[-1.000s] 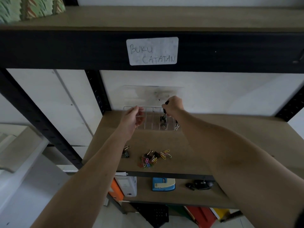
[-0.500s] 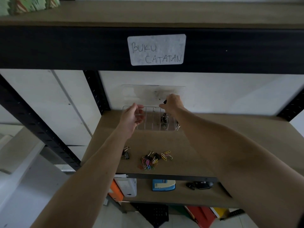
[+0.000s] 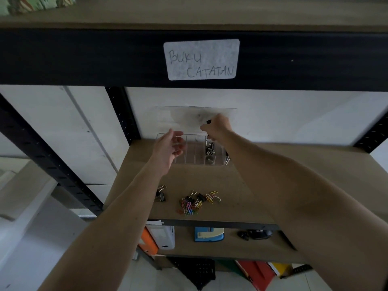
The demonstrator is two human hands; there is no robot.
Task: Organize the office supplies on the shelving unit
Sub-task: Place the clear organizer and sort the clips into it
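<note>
A clear compartment box (image 3: 190,157) stands at the back of the wooden shelf (image 3: 260,185), its lid raised against the wall. Several black binder clips (image 3: 210,149) lie in one of its right compartments. My right hand (image 3: 217,126) hovers over that compartment with curled fingers pinching a small black binder clip (image 3: 208,122). My left hand (image 3: 171,147) floats by the box's left end, fingers relaxed and holding nothing. A pile of coloured paper clips and binder clips (image 3: 194,202) lies near the shelf's front edge. One more binder clip (image 3: 160,195) sits left of the pile.
A black beam above carries a white label (image 3: 201,59) reading "BUKU CATATAN". The shelf below holds a blue hole punch (image 3: 209,234), a black mouse (image 3: 258,234) and a white and orange box (image 3: 161,237). Black uprights (image 3: 48,156) frame the left side.
My right hand has risen slightly above the box with a clip in its fingertips. My left hand has opened and drifted a little off the box's left end.
</note>
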